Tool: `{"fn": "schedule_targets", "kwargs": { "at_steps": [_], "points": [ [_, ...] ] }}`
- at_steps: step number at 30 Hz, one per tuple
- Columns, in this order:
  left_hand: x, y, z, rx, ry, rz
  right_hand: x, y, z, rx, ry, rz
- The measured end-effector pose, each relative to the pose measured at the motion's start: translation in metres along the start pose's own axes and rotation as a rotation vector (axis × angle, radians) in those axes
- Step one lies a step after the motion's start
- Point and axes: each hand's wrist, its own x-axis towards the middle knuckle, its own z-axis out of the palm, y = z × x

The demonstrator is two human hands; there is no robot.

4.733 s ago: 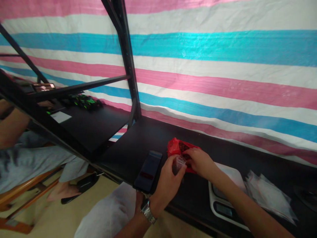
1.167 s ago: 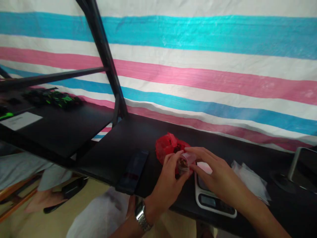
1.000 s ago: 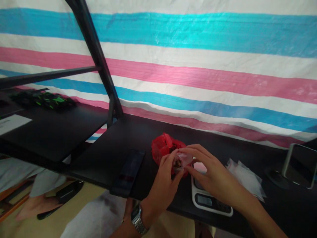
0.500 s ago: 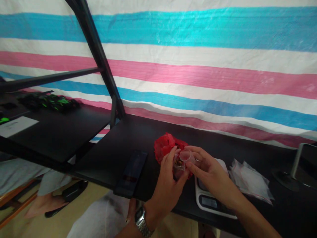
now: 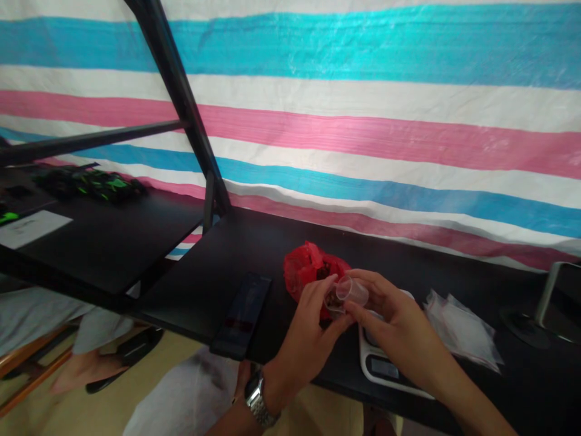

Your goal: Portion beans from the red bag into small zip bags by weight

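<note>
My left hand (image 5: 313, 324) wears a metal watch and is closed on a small clear plastic bag (image 5: 334, 301) with small brownish pieces inside. My right hand (image 5: 390, 315) grips a small clear plastic cup (image 5: 353, 292), tilted with its mouth toward the bag's opening. Behind the left fingers lies an opened red plastic bag (image 5: 300, 269) with dark small contents. Under my right hand is a white digital scale (image 5: 384, 368), its display showing and its plate mostly hidden by the hand.
A dark phone (image 5: 242, 315) lies left of my hands near the table's front edge. Clear zip bags (image 5: 463, 330) are stacked on the right, beside a metal stand (image 5: 540, 303). A black frame post (image 5: 181, 103) rises behind left. Another person's leg (image 5: 93, 345) shows lower left.
Both hands have shifted slightly to the right. The cup now leans more on its side, with more of its wall showing, over the small clear bag.
</note>
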Motion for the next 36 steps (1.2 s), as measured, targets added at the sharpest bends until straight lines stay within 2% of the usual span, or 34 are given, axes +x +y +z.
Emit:
{"fn": "schedule_targets", "kwargs": {
  "at_steps": [7,11,15,17,21,23,25,29,33,36],
  "points": [
    [-0.005,0.006,0.000,-0.154,-0.111,-0.058,-0.005,-0.009,0.003,0.117,-0.012,0.004],
    [-0.009,0.010,-0.001,-0.133,0.014,-0.078,0.002,-0.001,-0.001,0.004,0.096,-0.015],
    [-0.011,0.003,-0.002,0.078,-0.032,-0.013,0.020,0.017,0.001,-0.254,0.078,-0.049],
    [-0.008,-0.004,-0.005,0.188,-0.015,0.010,0.032,0.027,0.006,-0.445,0.043,-0.103],
    [0.001,-0.016,-0.012,0.305,0.085,-0.055,0.055,0.036,0.017,-0.836,-0.162,-0.155],
    [0.004,-0.017,-0.016,0.335,0.131,-0.079,0.061,0.034,0.018,-1.059,-0.262,-0.132],
    [0.005,-0.015,-0.020,0.354,0.160,-0.101,0.064,0.029,0.016,-1.275,-0.304,-0.095],
    [0.008,-0.010,-0.026,0.339,0.168,-0.133,0.068,0.021,0.015,-1.527,-0.234,-0.081],
    [0.012,-0.011,-0.028,0.345,0.271,-0.098,0.077,0.024,0.023,-1.534,-0.111,-0.168],
    [0.016,-0.014,-0.026,0.244,0.289,-0.108,0.083,0.031,0.031,-1.552,-0.066,-0.225]
  ]
}}
